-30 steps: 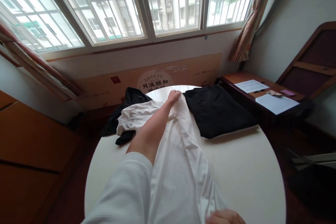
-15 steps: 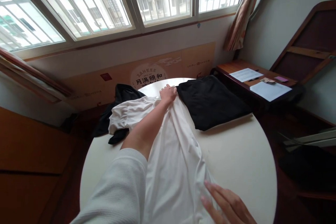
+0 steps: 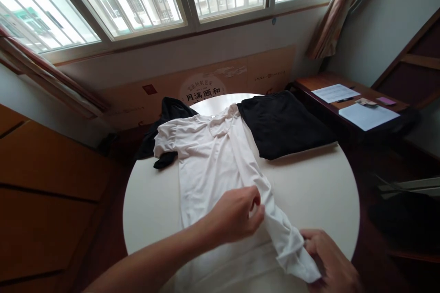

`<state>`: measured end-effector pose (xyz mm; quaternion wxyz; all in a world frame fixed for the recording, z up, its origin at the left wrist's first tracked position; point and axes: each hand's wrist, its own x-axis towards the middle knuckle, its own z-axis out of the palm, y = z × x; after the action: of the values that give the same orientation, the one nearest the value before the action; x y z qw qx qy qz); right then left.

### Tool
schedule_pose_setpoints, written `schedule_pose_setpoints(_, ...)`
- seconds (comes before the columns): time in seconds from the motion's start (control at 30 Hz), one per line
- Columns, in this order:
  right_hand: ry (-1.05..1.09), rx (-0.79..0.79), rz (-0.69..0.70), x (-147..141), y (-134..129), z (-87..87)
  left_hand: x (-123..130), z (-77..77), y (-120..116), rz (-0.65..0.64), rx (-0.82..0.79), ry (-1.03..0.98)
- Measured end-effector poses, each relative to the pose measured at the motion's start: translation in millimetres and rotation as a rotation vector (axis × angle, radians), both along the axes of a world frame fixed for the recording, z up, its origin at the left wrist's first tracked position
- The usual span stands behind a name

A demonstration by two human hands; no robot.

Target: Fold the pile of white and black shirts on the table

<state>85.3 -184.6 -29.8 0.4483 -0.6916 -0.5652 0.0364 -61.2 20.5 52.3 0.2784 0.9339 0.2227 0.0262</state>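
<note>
As we look down at the round white table (image 3: 330, 201), we count two hands, both ours, and one white long-sleeved shirt (image 3: 209, 165) lying on it. The shirt is spread out in the middle of the table, with its neck toward the far side. Our left hand (image 3: 233, 215) is curled nearly shut, and its fingers (image 3: 255, 198) pinch a fold of one sleeve (image 3: 285, 224). Our right hand (image 3: 328, 261) is by the near right edge of the table. Its fingers (image 3: 311, 240) are bent around the end of that same sleeve.

On the far side of the table lie one black folded cloth (image 3: 285, 123), to the right of the shirt, and one dark cloth (image 3: 168, 116), partly under the shirt. To the right of the table stands one wooden desk (image 3: 311, 83). On the desk we count two white papers (image 3: 367, 116), one pen (image 3: 344, 100), and one small pink card (image 3: 385, 100). The words on the papers are too small to read.

Behind the table is one tan board (image 3: 268, 66) with a small red square (image 3: 150, 89) and Chinese writing (image 3: 202, 97). We can read 月满颐和 there. Above the board is one wide window (image 3: 130, 4) with metal bars, and it has two curtains (image 3: 335, 13).
</note>
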Motion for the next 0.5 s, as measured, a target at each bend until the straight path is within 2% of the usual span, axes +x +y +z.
schedule_pose_setpoints(0.1,0.021,0.037,0.071,-1,3,2.5,-22,8.3,-38,-0.077,-0.042,0.092)
schedule_pose_setpoints(0.2,0.025,-0.003,0.107,-2,0,-1.8,-34,9.8,-63,-0.084,-0.059,0.211)
schedule_pose_setpoints(0.3,0.019,-0.058,0.120,3,-4,-3.2,-41,4.8,-77,0.008,-0.117,0.248)
schedule_pose_setpoints(0.4,-0.032,-0.102,0.252,15,-4,2.7,-48,-0.5,-86,0.160,-0.175,0.218)
schedule_pose_setpoints(0.5,-0.011,-0.167,0.359,23,-3,6.0,-56,-1.5,-94,0.220,-0.192,0.239)
